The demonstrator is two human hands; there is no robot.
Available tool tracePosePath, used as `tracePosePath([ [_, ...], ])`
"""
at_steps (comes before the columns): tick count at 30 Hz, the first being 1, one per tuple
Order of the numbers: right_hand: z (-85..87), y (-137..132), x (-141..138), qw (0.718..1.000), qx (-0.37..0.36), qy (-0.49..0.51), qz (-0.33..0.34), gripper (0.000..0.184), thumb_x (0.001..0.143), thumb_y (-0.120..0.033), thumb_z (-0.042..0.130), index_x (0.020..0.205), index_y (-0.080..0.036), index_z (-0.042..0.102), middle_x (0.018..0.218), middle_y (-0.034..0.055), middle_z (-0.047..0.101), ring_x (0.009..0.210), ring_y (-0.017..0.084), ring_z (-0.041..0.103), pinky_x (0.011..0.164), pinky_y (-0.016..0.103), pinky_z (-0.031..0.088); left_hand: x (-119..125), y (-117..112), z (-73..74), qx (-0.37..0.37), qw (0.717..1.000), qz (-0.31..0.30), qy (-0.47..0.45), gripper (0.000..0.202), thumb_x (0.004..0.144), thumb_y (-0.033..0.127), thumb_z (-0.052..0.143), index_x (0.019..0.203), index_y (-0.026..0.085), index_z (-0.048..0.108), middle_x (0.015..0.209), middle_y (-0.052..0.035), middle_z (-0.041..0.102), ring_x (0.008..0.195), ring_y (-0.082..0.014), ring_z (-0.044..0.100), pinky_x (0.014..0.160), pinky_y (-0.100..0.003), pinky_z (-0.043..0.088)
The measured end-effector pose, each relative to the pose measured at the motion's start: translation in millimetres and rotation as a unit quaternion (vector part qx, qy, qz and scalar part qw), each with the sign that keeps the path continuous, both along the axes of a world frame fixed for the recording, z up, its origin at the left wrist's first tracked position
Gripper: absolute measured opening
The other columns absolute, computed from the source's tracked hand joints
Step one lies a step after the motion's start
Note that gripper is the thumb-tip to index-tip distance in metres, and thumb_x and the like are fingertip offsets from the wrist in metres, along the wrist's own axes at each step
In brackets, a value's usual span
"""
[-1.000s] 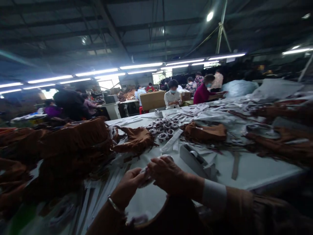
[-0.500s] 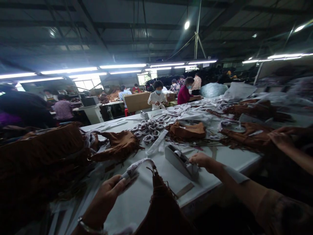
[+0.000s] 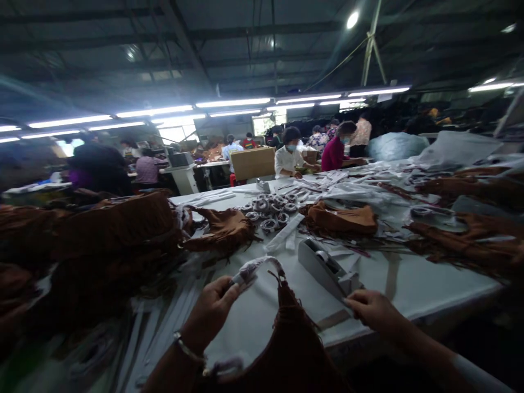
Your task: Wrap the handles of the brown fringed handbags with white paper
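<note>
My left hand (image 3: 216, 300) is closed around a bag handle (image 3: 260, 265) wrapped in white film, holding it up above the table. The handle arches over to a brown fringed bag (image 3: 292, 349), which hangs close to me and is partly cut off by the lower edge. My right hand (image 3: 374, 308) pinches at the near, cutting end of a grey tape dispenser (image 3: 321, 265). Thumb and finger seem closed on the end of the tape, though the strip itself hardly shows. The dispenser stands on the white table, right of the bag's handle.
Several rolled white rings (image 3: 270, 213) lie beyond the dispenser. A brown bag (image 3: 341, 218) sits behind it; another (image 3: 223, 229) lies to the left, beside a dark brown pile (image 3: 118, 224). White strips (image 3: 141, 338) lie at lower left. Across the table sit co-workers (image 3: 289, 155).
The view has swung left, so the table's things appear farther right. My right hand has drawn down towards me from the dispenser's end. Another person's arms at the right have left the view.
</note>
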State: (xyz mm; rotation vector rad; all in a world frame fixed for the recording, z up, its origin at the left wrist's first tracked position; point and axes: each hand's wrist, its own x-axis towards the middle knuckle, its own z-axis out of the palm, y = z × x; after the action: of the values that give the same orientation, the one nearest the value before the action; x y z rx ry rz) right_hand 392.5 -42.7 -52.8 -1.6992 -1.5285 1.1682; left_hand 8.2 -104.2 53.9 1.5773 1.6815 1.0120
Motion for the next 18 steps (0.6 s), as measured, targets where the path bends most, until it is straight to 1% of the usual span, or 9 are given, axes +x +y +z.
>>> tracePosePath([
  [2,20.3,-10,-42,0.993,0.023,0.102,0.058,0.035,0.069,-0.052,0.068,0.067,-0.018,0.068,0.054,-0.0009,0.058,0.046,0.010,0.043,0.046,0.024,0.031,4,-4,-2.0,0.018,1.000,-0.010,0.024,0.033,0.087,0.046,0.055,0.086,0.016,0.069,0.070,-0.0006,0.057,0.069,-0.0175,0.052,0.062,-0.027,0.039],
  [4,48.4,-20,-91,0.973,0.022,0.206,0.106,0.039,0.068,-0.056,0.072,0.069,-0.017,0.070,0.055,-0.0010,0.058,0.047,0.009,0.042,0.046,0.024,0.032,9,-7,-4.2,0.053,0.998,0.001,0.043,0.029,0.088,0.042,0.054,0.086,0.016,0.068,0.074,-0.0017,0.057,0.073,-0.0180,0.053,0.065,-0.027,0.041],
  [5,62.8,-25,-117,0.962,0.016,0.239,0.131,0.040,0.067,-0.057,0.074,0.069,-0.017,0.070,0.054,-0.0011,0.057,0.047,0.009,0.042,0.046,0.024,0.032,11,-9,-4.9,0.074,0.996,0.008,0.057,0.027,0.089,0.040,0.054,0.085,0.016,0.067,0.077,-0.0031,0.059,0.077,-0.0191,0.054,0.068,-0.029,0.043],
  [7,86.8,-32,-162,0.945,0.005,0.282,0.168,0.040,0.070,-0.056,0.074,0.063,-0.017,0.067,0.051,-0.0018,0.054,0.045,0.009,0.040,0.045,0.024,0.031,16,-14,-5.4,0.119,0.989,0.018,0.090,0.024,0.090,0.036,0.054,0.083,0.016,0.066,0.085,-0.0068,0.062,0.086,-0.0222,0.057,0.076,-0.033,0.046],
  [9,100.2,-34,-196,0.937,0.008,0.302,0.174,0.040,0.070,-0.055,0.074,0.060,-0.017,0.065,0.049,-0.0021,0.052,0.043,0.008,0.038,0.043,0.023,0.028,19,-19,-5.4,0.163,0.978,0.023,0.126,0.022,0.091,0.032,0.053,0.079,0.017,0.064,0.087,-0.0093,0.063,0.094,-0.0254,0.057,0.084,-0.037,0.046],
  [10,102.6,-33,-208,0.937,0.009,0.305,0.171,0.041,0.069,-0.055,0.075,0.060,-0.017,0.065,0.048,-0.0022,0.052,0.042,0.007,0.037,0.042,0.023,0.026,20,-21,-5.7,0.182,0.972,0.024,0.144,0.021,0.091,0.030,0.052,0.077,0.018,0.063,0.086,-0.0096,0.063,0.096,-0.0266,0.057,0.087,-0.039,0.046],
  [12,100.8,-28,-222,0.942,0.002,0.295,0.160,0.041,0.067,-0.056,0.075,0.061,-0.016,0.066,0.045,-0.0024,0.051,0.040,0.007,0.035,0.040,0.023,0.022,21,-24,-7.5,0.211,0.960,0.022,0.184,0.019,0.091,0.025,0.051,0.076,0.019,0.062,0.083,-0.0090,0.063,0.098,-0.0281,0.057,0.092,-0.043,0.044],
  [15,91.6,-21,-226,0.954,-0.016,0.263,0.141,0.043,0.064,-0.056,0.076,0.059,-0.015,0.064,0.042,-0.0026,0.049,0.037,0.007,0.036,0.038,0.022,0.021,20,-25,-12.6,0.219,0.948,0.027,0.228,0.011,0.087,0.018,0.053,0.083,0.019,0.063,0.086,-0.0091,0.066,0.103,-0.0305,0.056,0.099,-0.049,0.041],
  [18,85.4,-20,-224,0.957,-0.046,0.258,0.125,0.045,0.058,-0.058,0.078,0.055,-0.017,0.058,0.041,-0.0039,0.048,0.035,0.006,0.036,0.036,0.021,0.020,20,-25,-16.8,0.209,0.947,0.039,0.240,0.016,0.084,0.014,0.054,0.095,0.018,0.065,0.097,-0.0118,0.069,0.113,-0.0339,0.054,0.105,-0.055,0.036],
])
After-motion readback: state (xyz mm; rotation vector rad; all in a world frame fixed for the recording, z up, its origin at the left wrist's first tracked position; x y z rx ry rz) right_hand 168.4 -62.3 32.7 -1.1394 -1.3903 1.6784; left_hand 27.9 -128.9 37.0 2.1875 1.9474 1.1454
